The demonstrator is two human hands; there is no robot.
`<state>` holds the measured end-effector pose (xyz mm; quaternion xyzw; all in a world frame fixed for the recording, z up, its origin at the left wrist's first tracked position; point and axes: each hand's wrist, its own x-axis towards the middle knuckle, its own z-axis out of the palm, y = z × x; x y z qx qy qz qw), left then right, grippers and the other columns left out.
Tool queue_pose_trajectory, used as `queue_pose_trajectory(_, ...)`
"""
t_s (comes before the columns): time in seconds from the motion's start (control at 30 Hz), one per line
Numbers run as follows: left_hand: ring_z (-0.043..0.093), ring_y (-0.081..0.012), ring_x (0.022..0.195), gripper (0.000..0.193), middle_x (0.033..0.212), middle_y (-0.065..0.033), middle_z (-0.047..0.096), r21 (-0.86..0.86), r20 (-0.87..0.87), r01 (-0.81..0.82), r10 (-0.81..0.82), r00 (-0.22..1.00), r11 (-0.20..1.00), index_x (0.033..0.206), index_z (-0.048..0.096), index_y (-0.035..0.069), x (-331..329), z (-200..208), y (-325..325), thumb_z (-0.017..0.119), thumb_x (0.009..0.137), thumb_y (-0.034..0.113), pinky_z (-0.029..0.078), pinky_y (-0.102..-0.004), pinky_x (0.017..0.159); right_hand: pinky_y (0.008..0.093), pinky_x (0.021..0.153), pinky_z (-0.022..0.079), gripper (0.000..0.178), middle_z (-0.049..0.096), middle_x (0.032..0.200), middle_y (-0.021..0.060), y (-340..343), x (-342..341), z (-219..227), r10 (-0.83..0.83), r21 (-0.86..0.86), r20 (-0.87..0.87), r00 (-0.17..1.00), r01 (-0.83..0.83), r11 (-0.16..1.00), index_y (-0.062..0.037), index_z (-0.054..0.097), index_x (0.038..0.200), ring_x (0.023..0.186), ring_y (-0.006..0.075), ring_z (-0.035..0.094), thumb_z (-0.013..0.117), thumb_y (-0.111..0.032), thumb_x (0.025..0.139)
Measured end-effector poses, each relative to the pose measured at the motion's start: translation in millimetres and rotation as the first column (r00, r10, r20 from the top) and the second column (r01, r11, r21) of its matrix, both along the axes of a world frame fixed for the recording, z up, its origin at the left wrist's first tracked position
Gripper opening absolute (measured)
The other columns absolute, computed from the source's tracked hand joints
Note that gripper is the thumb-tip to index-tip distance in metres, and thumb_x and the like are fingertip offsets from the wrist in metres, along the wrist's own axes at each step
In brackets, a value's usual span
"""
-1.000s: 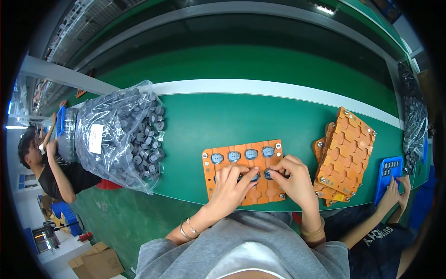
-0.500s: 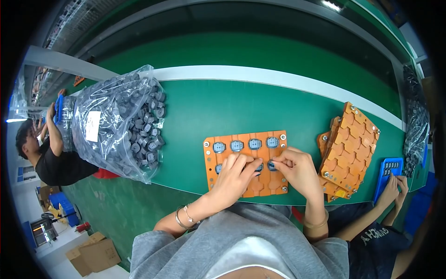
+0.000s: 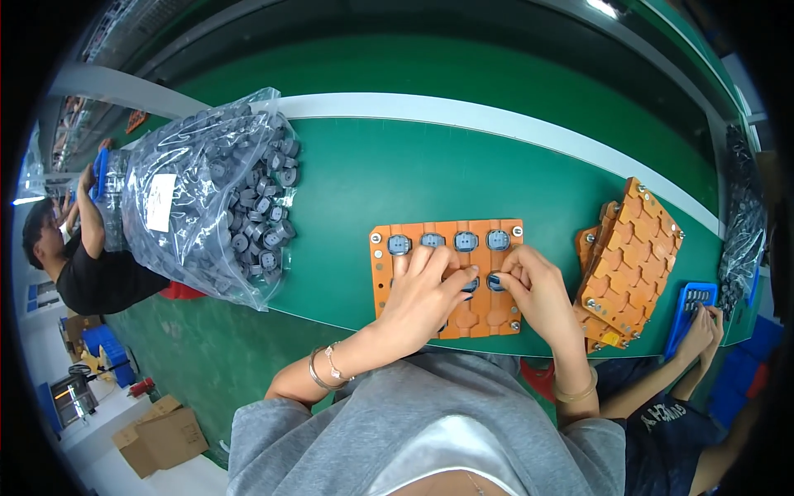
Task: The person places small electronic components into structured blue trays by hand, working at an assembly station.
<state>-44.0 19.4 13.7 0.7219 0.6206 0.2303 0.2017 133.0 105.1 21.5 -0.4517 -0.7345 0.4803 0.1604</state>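
An orange fixture plate (image 3: 482, 321) with shaped pockets and corner screws lies on the green table in front of me. Across its far row sit several blue-grey round plastic parts (image 3: 465, 240). My left hand (image 3: 423, 291) reaches over the plate, thumb and fingertips closed at a plastic part (image 3: 471, 284) in the near row and hiding the pockets under the palm. Beside it, my right hand (image 3: 538, 289) pinches another plastic part (image 3: 495, 282) in the same row, at the plate's right side. Both parts are partly covered by fingers.
A clear bag (image 3: 194, 207) of loose grey parts lies open at left. Stacked orange plates (image 3: 633, 256) stand to the right. Beyond them, a co-worker's hands (image 3: 701, 331) work at a blue tray (image 3: 683, 318). Another person (image 3: 103, 256) is at the far left.
The whole view has shifted slightly, so the plate shows a little farther right and up. Both hands stay at the near-row parts, with small finger movements.
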Motion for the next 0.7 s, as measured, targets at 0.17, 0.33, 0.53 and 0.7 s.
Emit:
queue_pose_trajectory(0.17, 0.043, -0.0224, 0.095, 0.046, 0.102, -0.0028, 0.05, 0.042, 0.009, 0.001, -0.001, 1.0, 0.999, 0.117, 0.059, 0.011, 2.3, -3.5, -8.0, 0.073, 0.072, 0.013, 0.031, -0.0368, 0.083, 0.0224, 0.048, 0.033, 0.015, 0.046, 0.065, 0.0015, 1.1, 3.3, -3.1, 0.005, -0.082, 0.038, 0.999, -0.002, 0.997, -0.0004, 0.054, 0.079, 0.054, 0.0059, 0.037, 0.068, 0.002, 0.075)
queue_pose_trajectory(0.33, 0.045, -0.025, 0.101, 0.046, 0.107, -0.0066, 0.051, 0.031, 0.111, -0.137, 0.132, 0.985, 0.99, 0.113, 0.061, 0.011, -21.2, 16.4, -11.4, 0.076, 0.07, 0.015, 0.034, -0.0377, 0.086, 0.0213, 0.051, 0.034, 0.015, 0.047, 0.069, 0.0015, 6.1, 6.2, 0.6, 0.036, -0.168, -0.03, 0.999, -0.041, 0.985, -0.0013, 0.058, 0.084, 0.058, 0.0056, 0.038, 0.069, 0.001, 0.075)
queue_pose_trajectory(0.53, 0.046, -0.0273, 0.093, 0.027, 0.1, -0.0105, 0.052, 0.24, -0.022, -0.463, 0.482, 0.876, 0.853, 0.105, 0.061, 0.006, -102.0, 17.5, -18.3, 0.064, 0.078, 0.004, 0.038, -0.0366, 0.083, 0.027, 0.057, 0.042, 0.02, 0.05, 0.08, 0.0057, -13.7, 4.8, 0.9, 0.103, 0.236, 0.127, 0.987, -0.131, 0.963, -0.0013, 0.061, 0.092, 0.065, 0.0157, 0.047, 0.071, -0.003, 0.075)
queue_pose_trajectory(0.7, 0.044, -0.0355, 0.115, 0.039, 0.125, -0.0163, 0.048, 0.298, -0.297, -0.632, 0.699, 0.65, 0.715, 0.121, 0.054, 0.005, -151.9, -2.7, -25.4, 0.061, 0.084, 0.012, 0.037, -0.0422, 0.095, 0.0314, 0.06, 0.045, 0.021, 0.051, 0.083, 0.0081, -22.0, 4.0, -2.3, 0.064, 0.528, 0.262, 0.963, -0.198, 0.826, -0.0022, 0.061, 0.095, 0.068, 0.0221, 0.052, 0.069, -0.004, 0.075)
